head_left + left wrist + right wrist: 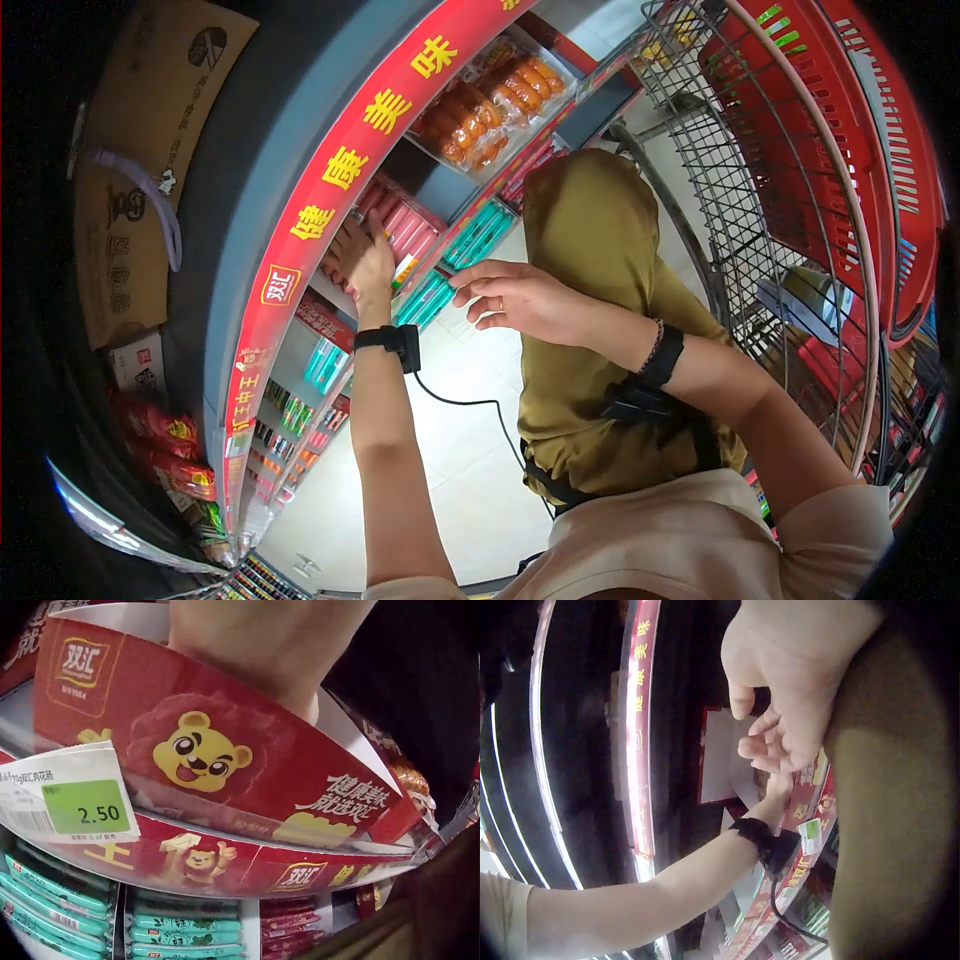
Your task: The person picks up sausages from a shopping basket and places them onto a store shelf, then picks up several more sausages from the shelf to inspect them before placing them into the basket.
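- Pink sausages [408, 228]: side by side in an open-topped bay of the shelf, beneath and beside the left hand.
- Lie: flat, long axes seemingly slanting lower left to upper right in the head view, roughly along the shelf's front edge. No telling which end is the front.
- Left hand [362, 258]: over the near end of the row, fingers pointing into the bay. Whether they pinch a sausage or merely rest there, cannot tell; fingertips partly lost.
- Red carton [202, 750]: cartoon lion on its front; left wrist view has the forearm passing down behind that wall, contents hidden. Price tag [82, 802] reading 2.50 in front.
- Step, as judged: reaching in among the sausages, to pick or straighten.
- Next move probably calls for a grip round one sausage's middle and a lift clear of the front wall; soft, close-packed neighbours could drag along.
- Right hand [525, 303]: well apart from the left, loosely bent fingers, nothing held, hanging before the knee. Looks free to receive or steady.
- Teal packs [480, 235]: next along the shelf, lengthwise to its edge.
- Farther: brown sausage packs [525, 85] in a tray; wire cart [735, 215] and red baskets [890, 230] on the person's right.
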A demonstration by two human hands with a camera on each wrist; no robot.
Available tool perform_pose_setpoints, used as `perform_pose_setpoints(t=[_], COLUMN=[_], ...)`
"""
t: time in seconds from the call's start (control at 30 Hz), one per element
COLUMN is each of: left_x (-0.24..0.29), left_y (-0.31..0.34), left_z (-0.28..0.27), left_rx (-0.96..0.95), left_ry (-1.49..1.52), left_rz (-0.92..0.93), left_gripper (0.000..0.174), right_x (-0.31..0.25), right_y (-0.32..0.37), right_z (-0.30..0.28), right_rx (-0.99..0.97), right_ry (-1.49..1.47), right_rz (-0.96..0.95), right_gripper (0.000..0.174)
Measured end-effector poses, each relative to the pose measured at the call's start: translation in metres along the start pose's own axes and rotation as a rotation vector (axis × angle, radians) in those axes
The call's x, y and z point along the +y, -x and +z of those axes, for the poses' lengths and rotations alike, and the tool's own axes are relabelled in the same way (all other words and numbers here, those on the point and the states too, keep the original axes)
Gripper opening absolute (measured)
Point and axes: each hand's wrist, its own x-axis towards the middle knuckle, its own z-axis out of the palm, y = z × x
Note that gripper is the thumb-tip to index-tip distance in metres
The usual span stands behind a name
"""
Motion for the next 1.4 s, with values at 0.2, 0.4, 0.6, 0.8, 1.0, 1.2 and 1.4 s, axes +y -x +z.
perform_pose_setpoints(t=[0.2, 0.4, 0.6, 0.8, 1.0, 1.2, 1.4], left_x=[-0.002, -0.006, 0.004, 0.009, 0.010, 0.002, 0.003], left_y=[0.010, 0.025, 0.032, 0.032, 0.025, 0.021, 0.019], left_z=[-0.007, -0.010, -0.015, -0.020, -0.027, -0.039, -0.052], left_rx=[-0.080, -0.244, -0.302, -0.234, -0.220, -0.309, -0.454], left_ry=[0.096, 0.180, 0.208, 0.166, 0.163, 0.157, 0.197], left_rz=[-0.036, -0.022, -0.062, -0.080, -0.077, 0.033, 0.047], left_gripper=[0.060, 0.067, 0.067, 0.069, 0.078, 0.099, 0.119], right_x=[-0.004, -0.003, 0.000, 0.001, 0.004, 0.003, 0.001], right_y=[-0.002, 0.000, 0.006, 0.015, 0.022, 0.018, 0.010], right_z=[0.000, 0.001, 0.000, 0.000, 0.003, 0.005, 0.005], right_rx=[0.011, 0.026, 0.029, 0.030, 0.032, 0.026, 0.044], right_ry=[0.010, 0.039, 0.018, 0.046, 0.064, 0.063, 0.080], right_rz=[-0.031, -0.040, -0.072, -0.107, -0.079, -0.083, -0.080], right_gripper=[0.027, 0.027, 0.026, 0.027, 0.027, 0.025, 0.024])
